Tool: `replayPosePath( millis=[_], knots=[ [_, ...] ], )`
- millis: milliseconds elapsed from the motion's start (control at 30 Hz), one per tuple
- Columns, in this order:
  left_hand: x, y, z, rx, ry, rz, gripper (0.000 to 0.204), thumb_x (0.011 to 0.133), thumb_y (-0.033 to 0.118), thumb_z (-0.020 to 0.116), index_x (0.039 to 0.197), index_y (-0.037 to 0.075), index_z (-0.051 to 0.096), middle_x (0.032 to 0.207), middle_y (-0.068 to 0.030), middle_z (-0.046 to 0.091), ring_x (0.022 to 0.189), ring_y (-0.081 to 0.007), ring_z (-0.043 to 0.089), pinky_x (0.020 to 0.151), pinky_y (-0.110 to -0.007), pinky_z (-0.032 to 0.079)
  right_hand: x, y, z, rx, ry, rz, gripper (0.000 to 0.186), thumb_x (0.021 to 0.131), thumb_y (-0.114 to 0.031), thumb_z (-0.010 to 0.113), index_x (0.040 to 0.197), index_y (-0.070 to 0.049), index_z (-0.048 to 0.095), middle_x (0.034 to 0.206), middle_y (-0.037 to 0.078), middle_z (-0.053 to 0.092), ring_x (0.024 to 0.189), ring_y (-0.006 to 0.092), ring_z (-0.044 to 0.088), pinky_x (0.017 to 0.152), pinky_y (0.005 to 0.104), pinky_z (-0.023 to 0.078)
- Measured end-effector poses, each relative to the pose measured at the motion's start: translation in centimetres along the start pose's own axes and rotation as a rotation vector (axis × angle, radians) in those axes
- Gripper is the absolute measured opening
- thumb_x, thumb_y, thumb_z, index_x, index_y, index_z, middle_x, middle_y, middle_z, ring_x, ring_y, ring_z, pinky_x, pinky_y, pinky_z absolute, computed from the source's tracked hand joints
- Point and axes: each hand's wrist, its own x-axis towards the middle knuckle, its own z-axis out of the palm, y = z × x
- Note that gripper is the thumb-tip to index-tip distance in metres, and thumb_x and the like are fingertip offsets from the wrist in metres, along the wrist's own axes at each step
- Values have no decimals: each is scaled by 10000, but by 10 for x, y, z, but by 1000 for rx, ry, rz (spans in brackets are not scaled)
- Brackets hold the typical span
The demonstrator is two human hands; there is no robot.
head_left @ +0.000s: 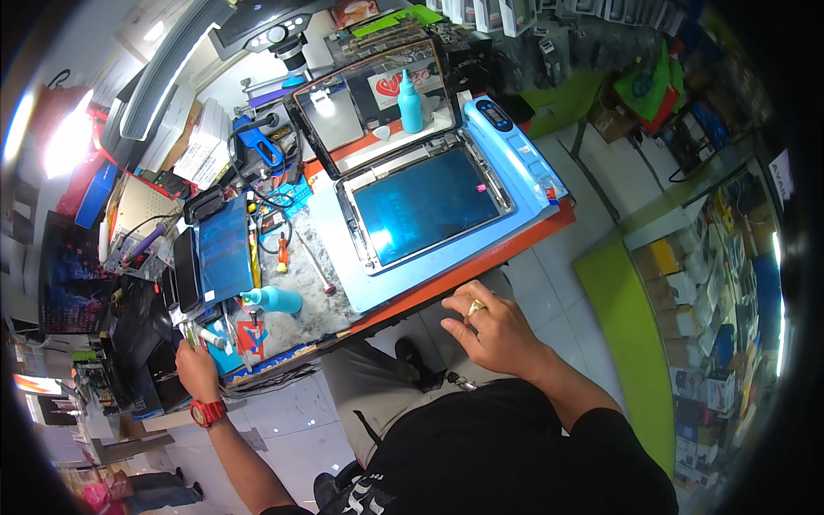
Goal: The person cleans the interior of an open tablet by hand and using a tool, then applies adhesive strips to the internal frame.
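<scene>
My left hand point(196, 371), red watch on its wrist, reaches the bench's left front, fingers closed at a small pale-green item I cannot make out, beside small tubes point(212, 339). My right hand point(485, 330), gold-ringed, hovers off the front edge, fingers loosely bent and apart, holding nothing. An opened tablet point(425, 206) with a blue-filmed screen lies on a light-blue heating pad point(538, 174); its raised frame point(446, 53) leans behind, a turquoise bottle point(410, 107) inside. Another turquoise bottle point(280, 299) lies beside an orange screwdriver point(282, 252) and a blue-filmed panel point(225, 247).
A microscope point(292, 56), bright lamp point(73, 133), blue tool point(257, 142) and monitor point(64, 270) crowd the bench's back and left. A glass display case point(704, 343) with boxes runs along the right. Another person's legs point(159, 487) show at lower left on the tiled floor point(549, 283).
</scene>
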Motion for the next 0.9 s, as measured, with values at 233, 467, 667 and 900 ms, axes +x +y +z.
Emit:
replayPosePath(
  millis=[233, 467, 667, 900],
  knots=[
    [-31, -14, -23, -280, 451, -102, 304, 1130, 206, 620, 1171, -72, 736, 1065, -217, 770, 913, -342, 755, 797, -442, 584, -1, 5, -11, -87, 100, -83, 212, 984, -118, 814, 1165, -22, 759, 1078, 124, 723, 821, 259, 749, 734, 397, 605],
    [-186, 177, -85, -1652, -96, 110, 74, 1085, 78, 691, 1071, 11, 665, 1062, -182, 783, 916, -235, 780, 808, -356, 632, 10, -39, -4, 327, -48, -69, 259, 1003, -105, 811, 1225, 1, 732, 1122, 141, 746, 958, 266, 759, 838, 385, 615],
    [-212, 306, -77, -1899, -696, 111, 101, 994, 40, 814, 1040, -49, 809, 947, -74, 704, 884, -137, 607, 803, -285, 488, 6, -49, -6, 587, 63, 193, 265, 1048, -81, 764, 1286, 18, 702, 1102, 137, 770, 968, 185, 757, 847, 352, 607],
    [-174, 323, -79, -1126, -110, 886, 435, 907, 163, 879, 1302, 23, 764, 1196, -165, 710, 1161, -341, 692, 1048, -465, 525, 45, 6, -117, -64, 111, 179, 123, 1046, -40, 699, 1154, 5, 737, 1011, 135, 750, 923, 238, 741, 818, 397, 576]
  ],
)
